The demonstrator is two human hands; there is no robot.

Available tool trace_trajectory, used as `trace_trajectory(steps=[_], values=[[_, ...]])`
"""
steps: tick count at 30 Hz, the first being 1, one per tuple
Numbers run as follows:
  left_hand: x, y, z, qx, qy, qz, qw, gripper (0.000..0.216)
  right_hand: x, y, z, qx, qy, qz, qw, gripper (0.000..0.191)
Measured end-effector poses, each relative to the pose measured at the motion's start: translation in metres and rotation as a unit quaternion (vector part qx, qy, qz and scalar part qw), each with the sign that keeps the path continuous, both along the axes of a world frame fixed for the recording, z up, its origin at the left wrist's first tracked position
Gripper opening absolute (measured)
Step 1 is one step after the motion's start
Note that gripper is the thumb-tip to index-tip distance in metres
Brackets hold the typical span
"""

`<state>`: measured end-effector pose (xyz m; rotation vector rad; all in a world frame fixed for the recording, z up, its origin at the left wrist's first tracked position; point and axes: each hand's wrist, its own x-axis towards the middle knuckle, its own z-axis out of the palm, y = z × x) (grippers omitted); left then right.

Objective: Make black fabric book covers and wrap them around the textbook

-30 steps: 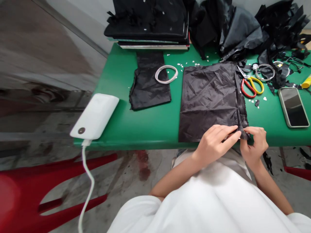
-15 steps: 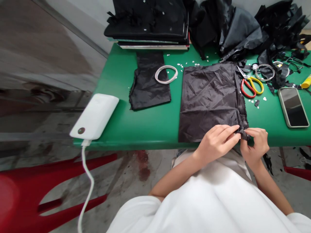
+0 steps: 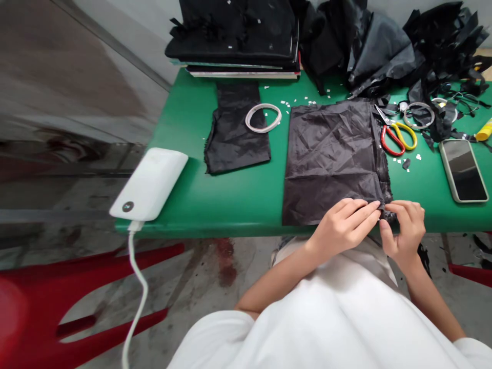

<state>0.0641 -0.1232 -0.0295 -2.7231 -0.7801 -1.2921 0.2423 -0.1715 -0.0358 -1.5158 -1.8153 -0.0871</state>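
A creased black cloth (image 3: 330, 154) lies folded flat near the table's front edge, with a bunched, frayed strip along its right side. At its lower right corner my left hand (image 3: 346, 225) has its fingers pressed together, gripping the cloth's edge; the thumb is hard to make out. Just right of it, my right hand (image 3: 405, 228) touches the frayed corner with its index finger, the thumb apart from the fingers. Scissors (image 3: 397, 138) with one red and one yellow handle rest beside the cloth's upper right.
The green table (image 3: 184, 205) bears a white power bank (image 3: 149, 184) with a cable, a smaller black cloth piece (image 3: 238, 148) under a white ring (image 3: 263, 129), and a phone (image 3: 463, 171). Behind are a stacked black pile (image 3: 234, 36) and heaped black fabric (image 3: 380, 51). A red chair (image 3: 23, 307) stands left.
My right thumb has come away from the index finger and dropped lower. My left fingers have shifted slightly right along the cloth's edge. The cloth corner looks slightly rearranged.
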Motion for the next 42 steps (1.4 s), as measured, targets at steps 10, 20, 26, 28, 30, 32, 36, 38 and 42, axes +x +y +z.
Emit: trace_trajectory(steps=[10,20,26,28,30,32,36,38,42], values=[[-0.001,-0.001,0.0,0.027,0.029,-0.005,0.999,0.011,0.003,0.002,0.03,-0.063,-0.034,0.04,0.997,0.003],[0.002,-0.001,0.001,0.026,0.016,-0.004,1.0,0.011,-0.004,0.001,0.034,-0.065,0.019,0.023,0.997,0.016],[0.004,-0.002,-0.003,-0.011,-0.021,0.025,0.999,0.009,-0.004,-0.002,0.031,-0.061,0.012,0.018,0.998,0.017],[0.005,-0.002,-0.004,-0.019,-0.021,0.033,0.999,0.012,-0.004,-0.002,0.029,-0.067,0.007,0.015,0.998,0.018],[0.005,-0.002,-0.005,-0.021,-0.019,0.036,0.999,0.015,-0.004,-0.002,0.027,-0.074,0.002,0.015,0.997,0.02],[0.005,-0.002,-0.005,-0.021,-0.017,0.039,0.999,0.014,-0.003,-0.001,0.025,-0.078,0.0,0.013,0.997,0.021],[0.005,-0.002,-0.005,-0.019,-0.019,0.041,0.999,0.011,-0.004,0.0,0.02,-0.093,0.011,0.006,0.996,0.024],[0.005,-0.002,-0.005,-0.021,-0.021,0.036,0.999,0.011,-0.006,0.0,0.018,-0.106,0.024,0.006,0.994,0.025],[0.004,-0.002,-0.005,-0.028,-0.021,0.029,0.999,0.011,-0.008,0.001,0.015,-0.127,0.066,0.022,0.989,0.027]])
